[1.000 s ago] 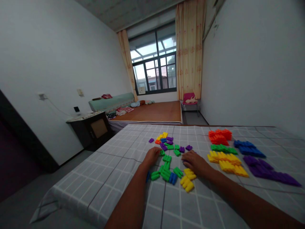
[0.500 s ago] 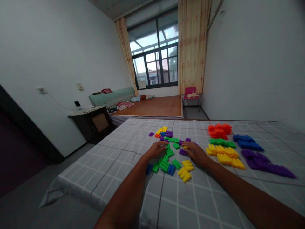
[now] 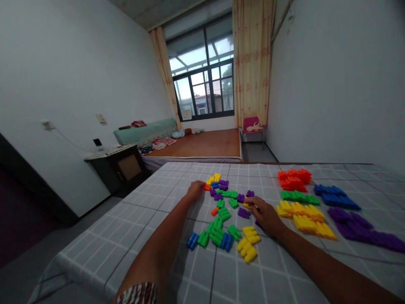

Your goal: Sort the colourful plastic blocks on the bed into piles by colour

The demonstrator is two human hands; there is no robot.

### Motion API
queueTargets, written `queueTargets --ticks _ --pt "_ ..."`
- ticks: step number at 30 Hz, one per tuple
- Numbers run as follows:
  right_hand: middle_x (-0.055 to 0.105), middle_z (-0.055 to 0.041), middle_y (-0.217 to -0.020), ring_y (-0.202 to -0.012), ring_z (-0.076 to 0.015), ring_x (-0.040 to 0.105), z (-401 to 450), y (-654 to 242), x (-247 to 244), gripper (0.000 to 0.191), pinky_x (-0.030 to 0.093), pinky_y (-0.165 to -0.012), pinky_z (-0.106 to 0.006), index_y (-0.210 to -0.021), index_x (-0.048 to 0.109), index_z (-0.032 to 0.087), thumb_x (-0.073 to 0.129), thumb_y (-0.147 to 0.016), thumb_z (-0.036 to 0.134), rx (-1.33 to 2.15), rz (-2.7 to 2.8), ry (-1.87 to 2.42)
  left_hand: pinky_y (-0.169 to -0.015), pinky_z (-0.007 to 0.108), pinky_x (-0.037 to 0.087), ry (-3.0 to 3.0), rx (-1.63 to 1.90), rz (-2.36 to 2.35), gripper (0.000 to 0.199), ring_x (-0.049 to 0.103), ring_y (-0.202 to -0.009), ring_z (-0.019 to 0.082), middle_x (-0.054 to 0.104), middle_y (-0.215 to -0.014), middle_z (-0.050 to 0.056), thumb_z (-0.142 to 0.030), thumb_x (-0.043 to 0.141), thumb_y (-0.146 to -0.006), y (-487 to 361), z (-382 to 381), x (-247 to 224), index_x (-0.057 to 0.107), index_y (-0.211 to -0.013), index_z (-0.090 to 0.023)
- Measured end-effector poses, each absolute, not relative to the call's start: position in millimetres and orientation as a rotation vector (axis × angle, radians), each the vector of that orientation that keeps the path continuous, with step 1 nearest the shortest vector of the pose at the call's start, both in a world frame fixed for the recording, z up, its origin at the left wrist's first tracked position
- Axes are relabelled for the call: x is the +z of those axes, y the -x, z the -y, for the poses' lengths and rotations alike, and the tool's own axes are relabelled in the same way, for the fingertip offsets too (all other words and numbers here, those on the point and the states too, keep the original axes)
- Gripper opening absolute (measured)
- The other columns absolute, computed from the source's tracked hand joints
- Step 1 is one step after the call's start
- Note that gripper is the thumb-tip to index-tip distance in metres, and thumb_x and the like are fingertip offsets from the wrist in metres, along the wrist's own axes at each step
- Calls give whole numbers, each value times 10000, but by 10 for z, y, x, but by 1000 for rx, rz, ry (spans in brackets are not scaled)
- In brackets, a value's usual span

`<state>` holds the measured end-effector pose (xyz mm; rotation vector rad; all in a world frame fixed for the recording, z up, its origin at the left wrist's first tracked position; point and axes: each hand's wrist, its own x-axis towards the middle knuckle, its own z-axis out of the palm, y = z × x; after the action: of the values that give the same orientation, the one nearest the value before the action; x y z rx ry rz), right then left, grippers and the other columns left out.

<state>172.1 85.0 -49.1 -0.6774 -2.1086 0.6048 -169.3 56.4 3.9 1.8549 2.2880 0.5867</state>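
My left hand (image 3: 196, 188) reaches to the far left of the loose blocks, its fingertips beside an orange block (image 3: 207, 187); a purple block seen there earlier is hidden or held. My right hand (image 3: 261, 211) is over the right side of the pile, fingers bent at a yellow block (image 3: 247, 205), with a purple block (image 3: 244, 213) just left of it. Between the hands lie green blocks (image 3: 224, 214) and a small orange block (image 3: 214, 211). Nearer me are blue blocks (image 3: 193, 241) and yellow blocks (image 3: 247, 250).
On the right of the checked tablecloth (image 3: 142, 223) stand sorted rows: orange (image 3: 294, 180), green (image 3: 300, 197), yellow (image 3: 305, 217), blue (image 3: 337, 197) and purple (image 3: 363, 228). Beyond the table are a bed (image 3: 202, 143), a cabinet (image 3: 118, 166) and a pink chair (image 3: 252, 125).
My left hand has moved away and left from the green blocks to the far orange block, uncovering a small orange block and the blue blocks. My right hand stays near the yellow block.
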Motion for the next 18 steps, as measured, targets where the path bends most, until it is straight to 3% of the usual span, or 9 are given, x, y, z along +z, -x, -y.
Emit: queueTargets --ticks 6,8,12,18 --pt "703 -70 -1098 -1060 -232 638 -850 -1692 -511 278 494 -953 -428 -1012 670 232 435 -864 225 672 2110 669 -876 315 513 -1969 697 -1806 380 678 -904 181 740 -1010 67 -223 422 -871 1539 -794 37 699 -1122 -154" --pt "709 -70 -1088 -1048 -236 646 -851 -1681 -499 279 499 -949 -430 -1003 674 233 440 -852 216 691 2113 681 -951 346 482 -1997 798 -1863 377 652 -1016 203 714 -1109 91 -270 451 -881 1542 -938 15 679 -1159 -155" --pt "714 -69 -1086 -1052 -234 649 -845 -1675 -468 282 495 -962 -425 -987 682 229 439 -848 198 702 2119 698 -1139 433 294 -2025 789 -2099 454 460 -1313 259 560 -1377 138 -311 560 -847 1588 -1299 -86 603 -1269 -148" --pt "715 -68 -1080 -1090 -233 637 -857 -1690 -490 303 488 -973 -415 -994 680 225 419 -849 176 699 2138 694 -1114 404 338 -2108 741 -1894 394 520 -1250 232 637 -1281 91 -389 596 -836 1542 -1597 -225 661 -1170 -190"
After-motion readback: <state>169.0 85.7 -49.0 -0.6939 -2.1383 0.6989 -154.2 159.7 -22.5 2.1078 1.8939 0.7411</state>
